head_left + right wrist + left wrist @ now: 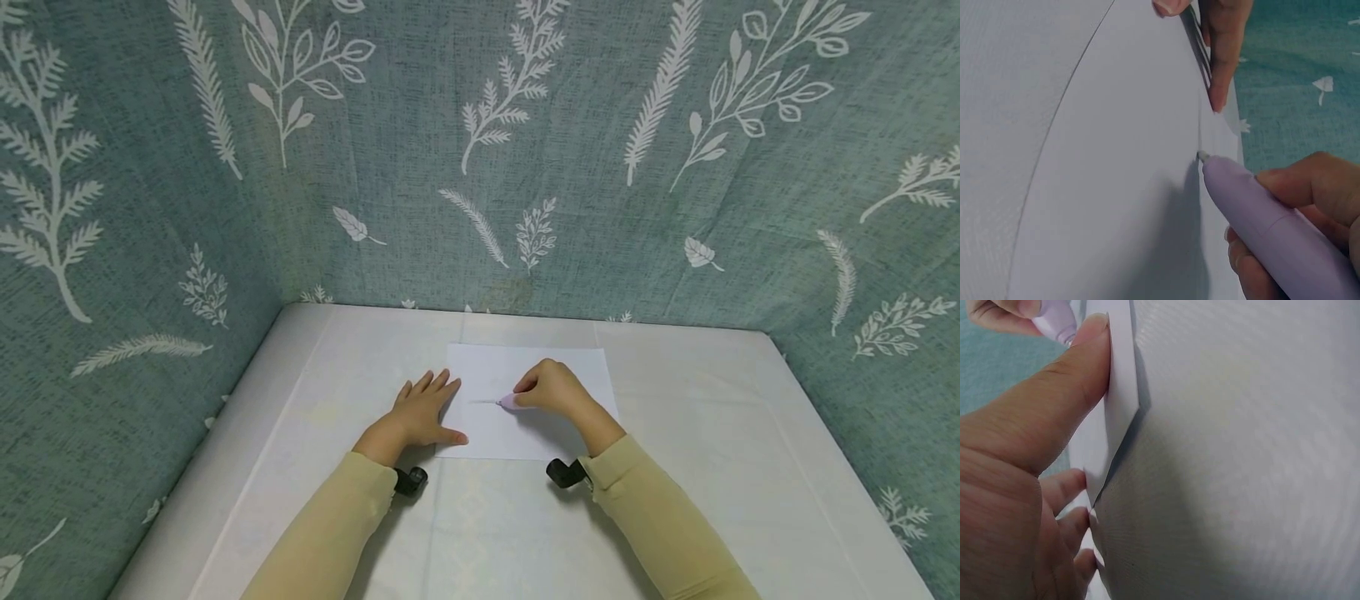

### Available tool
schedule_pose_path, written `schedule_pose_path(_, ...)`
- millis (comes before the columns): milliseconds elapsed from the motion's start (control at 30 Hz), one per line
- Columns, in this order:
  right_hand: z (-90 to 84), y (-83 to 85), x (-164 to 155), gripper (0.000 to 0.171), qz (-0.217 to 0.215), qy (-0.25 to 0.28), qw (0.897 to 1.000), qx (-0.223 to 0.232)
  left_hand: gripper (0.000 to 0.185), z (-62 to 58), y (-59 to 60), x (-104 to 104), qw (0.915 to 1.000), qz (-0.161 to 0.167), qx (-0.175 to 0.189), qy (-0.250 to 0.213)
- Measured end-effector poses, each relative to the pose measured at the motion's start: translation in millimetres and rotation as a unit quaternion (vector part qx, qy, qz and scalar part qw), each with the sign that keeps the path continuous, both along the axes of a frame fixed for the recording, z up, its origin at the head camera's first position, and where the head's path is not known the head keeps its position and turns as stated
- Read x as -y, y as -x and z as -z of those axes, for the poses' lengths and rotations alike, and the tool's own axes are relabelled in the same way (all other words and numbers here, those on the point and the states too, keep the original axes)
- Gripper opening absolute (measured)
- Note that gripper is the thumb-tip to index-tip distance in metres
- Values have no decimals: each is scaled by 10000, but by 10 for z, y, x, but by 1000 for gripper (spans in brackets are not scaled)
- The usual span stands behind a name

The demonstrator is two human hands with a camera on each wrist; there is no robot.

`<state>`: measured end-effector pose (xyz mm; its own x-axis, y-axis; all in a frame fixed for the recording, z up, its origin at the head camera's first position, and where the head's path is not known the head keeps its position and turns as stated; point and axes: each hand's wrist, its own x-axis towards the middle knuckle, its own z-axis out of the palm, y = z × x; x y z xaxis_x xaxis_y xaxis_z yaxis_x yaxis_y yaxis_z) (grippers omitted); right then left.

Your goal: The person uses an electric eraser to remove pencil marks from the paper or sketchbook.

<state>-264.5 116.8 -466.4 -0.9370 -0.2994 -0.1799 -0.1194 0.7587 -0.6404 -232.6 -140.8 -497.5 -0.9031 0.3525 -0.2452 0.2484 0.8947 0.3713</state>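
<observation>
The sheet of paper [536,392] lies flat on the white table [750,467], at its middle toward the back wall. On the sheet, your right hand [553,388] has its fingers curled round a lilac pen [1279,231], whose tip touches the paper; its long axis runs from your grip leftward, pointing toward your left hand [422,410]. That hand lies flat, fingers straight, pressing the sheet's left edge and holding nothing. The leaf-patterned cloth [480,150] walls the table on three sides. The right hand is nearer the sheet's centre.
</observation>
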Motion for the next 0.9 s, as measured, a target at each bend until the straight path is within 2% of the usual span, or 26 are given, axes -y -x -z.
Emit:
schedule_pose_path(433,-36,0,13,10,124,-102,9999,17,106,0,6,-8,10000,5,11,55)
schedule_pose_path(900,-48,0,43,11,37,-147,9999,-9,107,3,9,-5,10000,4,8,41)
